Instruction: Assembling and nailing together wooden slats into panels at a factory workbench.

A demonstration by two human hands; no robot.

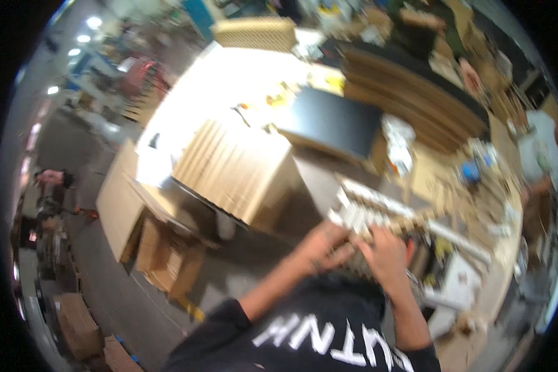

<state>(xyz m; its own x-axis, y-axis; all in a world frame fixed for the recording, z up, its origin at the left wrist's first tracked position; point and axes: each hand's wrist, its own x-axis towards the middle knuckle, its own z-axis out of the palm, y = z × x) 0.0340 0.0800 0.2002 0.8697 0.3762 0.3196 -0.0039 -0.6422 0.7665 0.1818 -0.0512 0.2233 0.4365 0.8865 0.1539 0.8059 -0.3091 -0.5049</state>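
Note:
My left hand [327, 246] is closed at the lower left end of a bundle of white ribbed pieces [356, 217]; motion blur hides their exact kind. My right hand [385, 253] closes on the near side of the same bundle, its fingers bent and the knuckles up. Both hands are close together in front of my body. Just beyond them lies a long white strip [378, 195], and a brown slatted strip [418, 220] runs off to the right. The fingertips are partly hidden behind the pieces.
A large ribbed cardboard stack [232, 170] stands left of my hands. A dark flat panel [335, 121] lies beyond, near tall stacked cardboard sheets [409, 93]. An open carton [167, 257] stands at lower left. Another person's hand [470, 77] shows at upper right.

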